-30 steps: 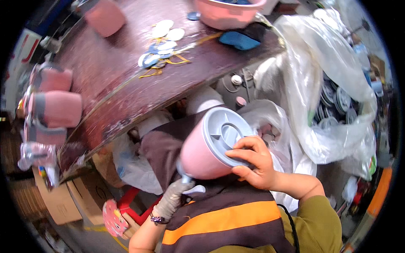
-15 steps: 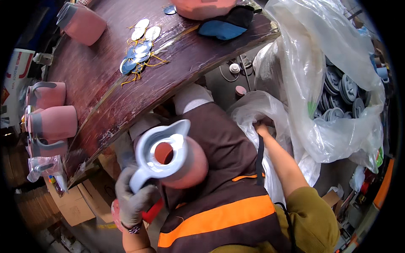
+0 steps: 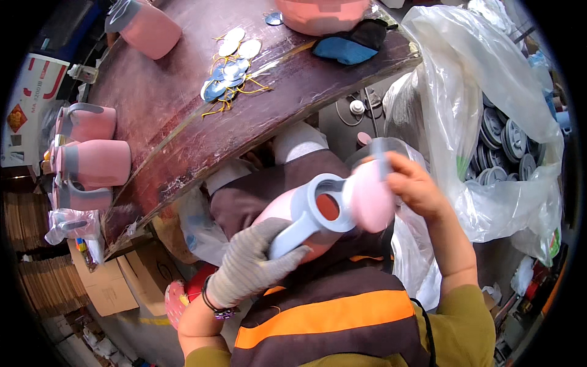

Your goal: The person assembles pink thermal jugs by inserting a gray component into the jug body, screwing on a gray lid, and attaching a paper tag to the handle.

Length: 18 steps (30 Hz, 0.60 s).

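- Since the curved grey handle (image 3: 295,237) likely steadies it, pink-and-grey plastic jug (image 3: 301,207), tilted above brown cloth apron (image 3: 251,200): grey-gloved left hand (image 3: 254,263), fingers wrapped around handle.
- Bare right hand (image 3: 417,188): fingers pinching blurred round pink plastic lid (image 3: 370,197) beside jug's mouth (image 3: 328,206).

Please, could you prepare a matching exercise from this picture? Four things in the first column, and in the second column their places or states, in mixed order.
Column one
1. Left hand
2. Right hand
3. Grey discs
4. Round tags

Column two
A. inside the clear plastic bag
B. on the dark red table
C. bare, holding a blurred pink piece
D. gloved, holding the jug by its handle

Right pairs: 1-D, 2-C, 3-A, 4-B
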Each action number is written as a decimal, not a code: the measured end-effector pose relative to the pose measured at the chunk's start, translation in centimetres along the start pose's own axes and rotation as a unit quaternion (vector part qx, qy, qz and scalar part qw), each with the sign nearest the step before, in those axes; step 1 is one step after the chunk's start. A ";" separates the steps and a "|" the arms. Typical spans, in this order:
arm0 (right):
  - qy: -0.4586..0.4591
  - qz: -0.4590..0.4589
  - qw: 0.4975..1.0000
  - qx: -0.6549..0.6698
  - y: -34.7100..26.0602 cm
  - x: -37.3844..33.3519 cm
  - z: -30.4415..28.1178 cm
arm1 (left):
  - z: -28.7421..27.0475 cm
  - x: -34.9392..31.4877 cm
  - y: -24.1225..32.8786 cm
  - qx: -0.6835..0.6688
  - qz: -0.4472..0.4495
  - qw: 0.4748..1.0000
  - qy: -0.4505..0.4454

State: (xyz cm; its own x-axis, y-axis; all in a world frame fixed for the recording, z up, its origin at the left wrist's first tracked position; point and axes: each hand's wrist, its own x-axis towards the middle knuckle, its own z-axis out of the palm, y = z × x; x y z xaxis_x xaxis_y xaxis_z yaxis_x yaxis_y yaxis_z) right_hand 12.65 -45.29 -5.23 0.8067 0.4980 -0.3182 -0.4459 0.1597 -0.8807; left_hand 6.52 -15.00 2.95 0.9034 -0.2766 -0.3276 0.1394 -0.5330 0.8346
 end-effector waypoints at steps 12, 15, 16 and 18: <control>0.020 -0.342 0.806 -0.483 0.3 1.8 10.9 | 0.0 -2.3 -3.2 0.028 0.120 0.991 0.059; -0.144 -0.484 0.752 -0.424 0.8 2.6 10.4 | -3.1 0.1 -6.0 0.054 0.159 0.982 0.090; -0.188 -0.528 0.713 -0.421 0.6 2.5 11.2 | -3.5 1.4 -6.5 0.040 0.118 0.987 0.106; -0.233 -0.542 0.695 -0.411 -0.5 2.7 12.6 | -3.5 2.3 -7.3 -0.025 0.076 0.992 0.098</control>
State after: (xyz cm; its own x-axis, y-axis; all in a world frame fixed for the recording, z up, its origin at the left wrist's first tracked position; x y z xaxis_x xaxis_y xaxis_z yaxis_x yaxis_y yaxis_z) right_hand 10.16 -33.33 -1.23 0.1983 0.7173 0.6679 0.8522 0.2104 -0.4790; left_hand 8.98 -8.97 -2.40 0.9763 -0.1881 -0.1071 0.0099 -0.4558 0.8900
